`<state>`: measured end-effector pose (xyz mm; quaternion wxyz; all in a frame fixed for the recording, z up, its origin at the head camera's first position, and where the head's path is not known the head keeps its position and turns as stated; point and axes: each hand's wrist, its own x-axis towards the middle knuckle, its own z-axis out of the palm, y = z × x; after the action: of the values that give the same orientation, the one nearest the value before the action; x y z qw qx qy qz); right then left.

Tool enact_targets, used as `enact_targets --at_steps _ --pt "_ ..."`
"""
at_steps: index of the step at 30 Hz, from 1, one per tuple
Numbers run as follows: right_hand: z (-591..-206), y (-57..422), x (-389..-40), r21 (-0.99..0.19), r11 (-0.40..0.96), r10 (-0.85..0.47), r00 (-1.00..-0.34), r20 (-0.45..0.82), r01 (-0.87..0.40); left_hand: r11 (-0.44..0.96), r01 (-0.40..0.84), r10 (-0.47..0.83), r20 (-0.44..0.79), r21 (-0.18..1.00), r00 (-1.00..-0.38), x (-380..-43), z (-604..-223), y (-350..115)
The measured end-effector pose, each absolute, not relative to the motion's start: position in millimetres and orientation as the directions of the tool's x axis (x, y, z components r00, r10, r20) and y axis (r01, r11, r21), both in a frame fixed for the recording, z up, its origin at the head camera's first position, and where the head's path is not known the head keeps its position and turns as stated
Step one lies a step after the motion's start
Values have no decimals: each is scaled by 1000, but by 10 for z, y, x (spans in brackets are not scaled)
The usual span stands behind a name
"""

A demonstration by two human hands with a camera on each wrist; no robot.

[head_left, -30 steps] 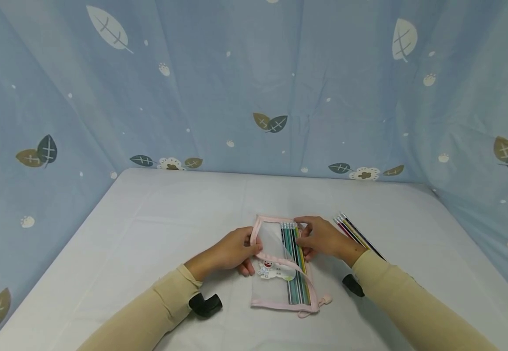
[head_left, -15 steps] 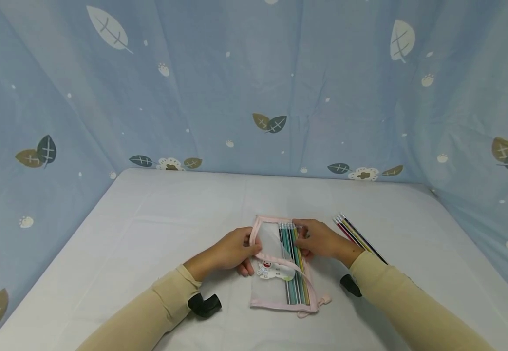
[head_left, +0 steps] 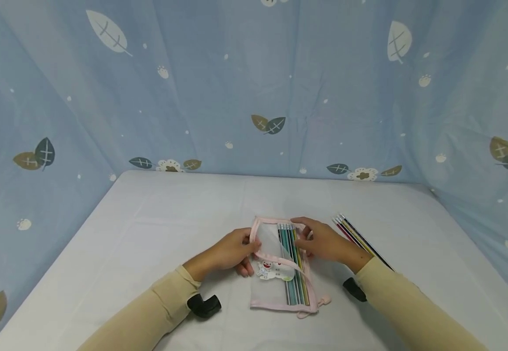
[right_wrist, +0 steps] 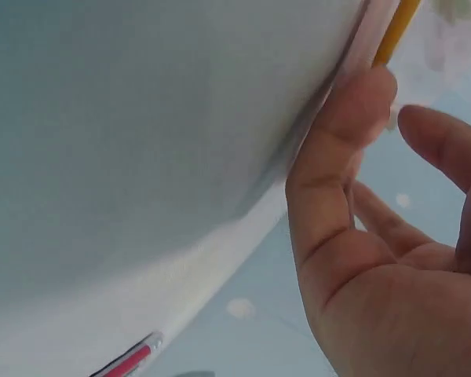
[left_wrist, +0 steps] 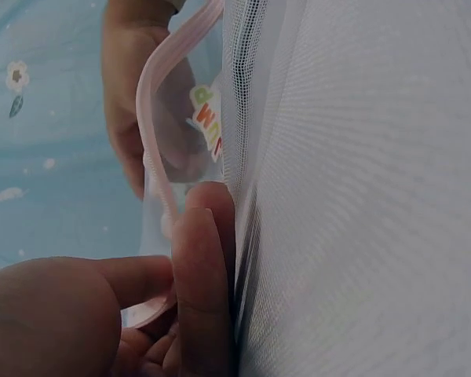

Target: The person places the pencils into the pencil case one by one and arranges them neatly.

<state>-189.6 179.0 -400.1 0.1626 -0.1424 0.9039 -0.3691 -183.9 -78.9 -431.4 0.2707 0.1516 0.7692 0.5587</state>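
A clear mesh pencil pouch with pink edging lies flat on the white table, its flap lifted on the left. Several teal, black and yellow pencils lie side by side along its right half. With thumb and fingers, my left hand pinches the pink edge of the flap; the left wrist view shows this close up. My right hand is at the pouch's upper right side. Its bent fingertips touch the edge beside a yellow pencil, while the thumb stands apart from them.
Several loose pencils lie slanted to the right of the pouch, partly under the right forearm. A pink zipper pull sticks out at the pouch's lower right corner. A blue leaf-patterned curtain rises behind the table.
The pencils in the pouch have shifted slightly left as the right fingers moved left along its edge. The right thumb is now apart from the fingers. The left hand keeps its pinch.
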Motion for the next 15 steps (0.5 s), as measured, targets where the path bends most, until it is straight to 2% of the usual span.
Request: enact_targets --at_steps 7,15 --pt "-3946 1874 -1697 -585 745 -349 -935 70 -322 325 -95 531 -264 941 -805 -1833 -4317 -781" --pt "-3828 2043 -1568 -528 745 -282 -910 302 -407 326 -94 530 -264 941 -806 -1846 -4303 -789"
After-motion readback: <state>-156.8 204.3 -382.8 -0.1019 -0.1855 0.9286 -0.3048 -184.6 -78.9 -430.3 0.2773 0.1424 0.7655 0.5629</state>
